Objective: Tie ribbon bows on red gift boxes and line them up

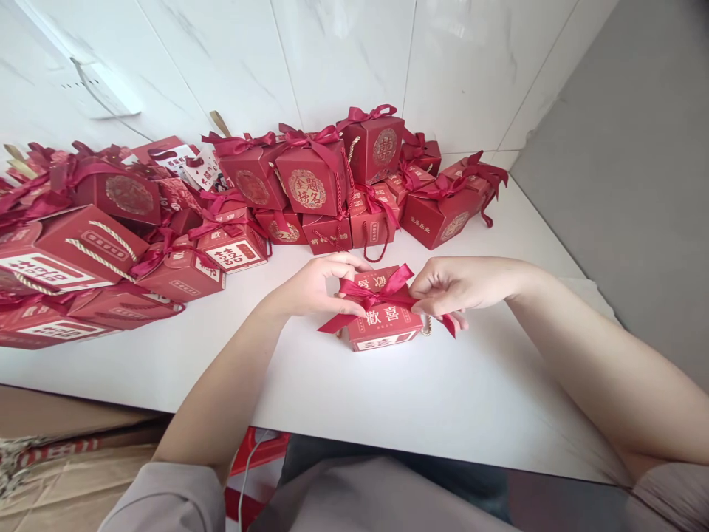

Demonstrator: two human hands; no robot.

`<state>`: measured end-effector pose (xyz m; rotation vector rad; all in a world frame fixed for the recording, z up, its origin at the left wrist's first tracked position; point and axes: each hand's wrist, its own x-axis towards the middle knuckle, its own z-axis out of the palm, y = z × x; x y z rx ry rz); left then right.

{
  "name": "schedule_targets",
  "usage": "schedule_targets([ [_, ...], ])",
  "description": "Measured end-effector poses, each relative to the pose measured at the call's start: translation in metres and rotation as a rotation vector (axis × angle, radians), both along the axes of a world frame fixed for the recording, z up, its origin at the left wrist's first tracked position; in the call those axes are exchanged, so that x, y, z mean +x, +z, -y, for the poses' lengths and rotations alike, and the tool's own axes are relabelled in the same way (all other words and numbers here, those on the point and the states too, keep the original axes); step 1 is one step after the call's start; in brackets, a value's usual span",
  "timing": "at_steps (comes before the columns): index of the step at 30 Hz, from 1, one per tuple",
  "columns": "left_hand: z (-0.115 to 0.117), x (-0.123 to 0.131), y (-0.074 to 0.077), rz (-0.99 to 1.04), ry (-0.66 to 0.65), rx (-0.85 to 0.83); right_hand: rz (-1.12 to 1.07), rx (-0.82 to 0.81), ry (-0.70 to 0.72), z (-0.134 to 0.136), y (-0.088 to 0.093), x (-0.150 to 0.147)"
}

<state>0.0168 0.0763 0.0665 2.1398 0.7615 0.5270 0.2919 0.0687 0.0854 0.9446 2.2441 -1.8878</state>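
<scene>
A small red gift box (382, 325) with gold characters and a white label stands on the white table in front of me. Across its top lies a dark red ribbon (388, 288) tied in a bow. My left hand (326, 284) is at the box's left side, thumb and fingers closed on the ribbon. On the other side my right hand (451, 288) pinches the ribbon near the bow's right end. Ribbon tails stick out past both hands. Part of a twisted cord handle (426, 325) shows under my right hand.
Several red gift boxes with ribbon bows (310, 177) are stacked along the tiled wall, and more (72, 244) are piled at the left. A wall socket (103, 92) with a cable is behind them. Brown cardboard (72, 473) lies below the table's front edge at the left.
</scene>
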Motion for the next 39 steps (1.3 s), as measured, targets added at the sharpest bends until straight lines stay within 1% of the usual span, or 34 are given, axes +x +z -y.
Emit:
schedule_targets([
  [4, 0.0, 0.0, 0.0, -0.007, -0.001, -0.021, 0.041, 0.023, -0.03, 0.003, 0.003, -0.001],
  [7, -0.001, 0.0, 0.0, 0.001, 0.022, -0.031, -0.034, 0.091, -0.068, 0.006, 0.008, 0.0],
  [10, -0.002, 0.0, -0.001, 0.012, 0.04, -0.034, -0.122, 0.152, -0.171, 0.011, 0.013, 0.0],
  [12, -0.002, -0.001, -0.002, 0.027, 0.029, -0.032, -0.17, 0.162, -0.254, 0.015, 0.015, -0.001],
  [14, -0.002, -0.001, -0.003, 0.041, 0.018, -0.037, -0.206, 0.163, -0.292, 0.019, 0.017, -0.003],
  [16, -0.002, -0.001, -0.003, 0.04, 0.017, -0.05, -0.202, 0.198, -0.254, 0.024, 0.018, -0.006],
  [19, -0.002, -0.002, -0.004, 0.038, 0.021, -0.057, -0.152, 0.37, -0.164, 0.029, 0.018, -0.01],
  [21, -0.002, -0.002, -0.003, 0.037, 0.021, -0.053, -0.127, 0.516, -0.171, 0.033, 0.018, -0.013],
  [23, -0.002, -0.001, -0.003, 0.032, 0.022, -0.046, -0.129, 0.631, -0.207, 0.035, 0.018, -0.016],
  [27, -0.002, -0.001, -0.003, 0.03, 0.02, -0.036, -0.181, 0.801, -0.227, 0.036, 0.017, -0.021],
  [31, -0.002, -0.002, -0.003, 0.022, 0.026, -0.035, -0.189, 0.966, -0.202, 0.034, 0.011, -0.022],
  [34, -0.002, -0.002, -0.003, 0.021, 0.025, -0.035, -0.184, 1.064, -0.169, 0.033, 0.007, -0.022],
  [39, -0.001, -0.002, -0.003, 0.023, 0.018, -0.03, -0.163, 1.151, -0.096, 0.032, 0.005, -0.022],
])
